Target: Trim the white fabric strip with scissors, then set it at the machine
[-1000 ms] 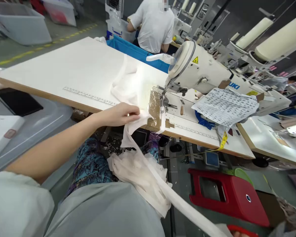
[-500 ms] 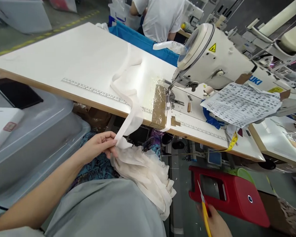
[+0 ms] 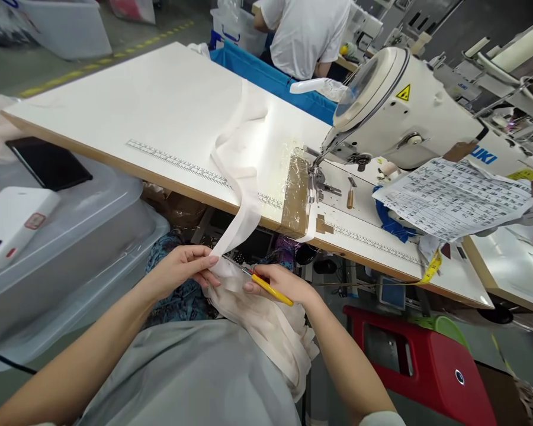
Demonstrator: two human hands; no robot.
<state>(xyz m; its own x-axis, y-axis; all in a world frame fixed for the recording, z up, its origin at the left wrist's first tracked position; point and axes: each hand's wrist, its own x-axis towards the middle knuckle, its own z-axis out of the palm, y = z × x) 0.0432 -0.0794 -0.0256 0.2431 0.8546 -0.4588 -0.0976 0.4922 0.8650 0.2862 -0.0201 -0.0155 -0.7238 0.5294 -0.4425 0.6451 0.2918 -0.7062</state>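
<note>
Both of your hands met over your lap, just below the table edge. Your left hand (image 3: 184,269) had its fingers pinched shut on the white fabric strip (image 3: 242,207), which ran up from the bundle on your lap, over the table edge and across the white table (image 3: 128,100). Your right hand (image 3: 281,283) was curled closed around yellow-handled snips (image 3: 266,290), their metal tip touching the strip right beside your left fingertips.

To your left sat a clear plastic bin (image 3: 75,236) with a white box (image 3: 15,222) and a black tablet (image 3: 48,163) on its lid. At lower right stood a red stool (image 3: 430,367).

On the table a printed ruler strip (image 3: 177,163) ran along the near edge, and a patch of brown tape (image 3: 295,192) lay beside the needle. Farther right, the white sewing machine (image 3: 404,112) showed blue letters reading "UKI" and a yellow triangular warning sticker (image 3: 403,93). A printed sheet (image 3: 453,198) leaned against it, its text too small to read, with a yellow tape measure (image 3: 433,269) hanging below.

Beyond the table, a person in a white shirt (image 3: 308,32) sat facing away.
</note>
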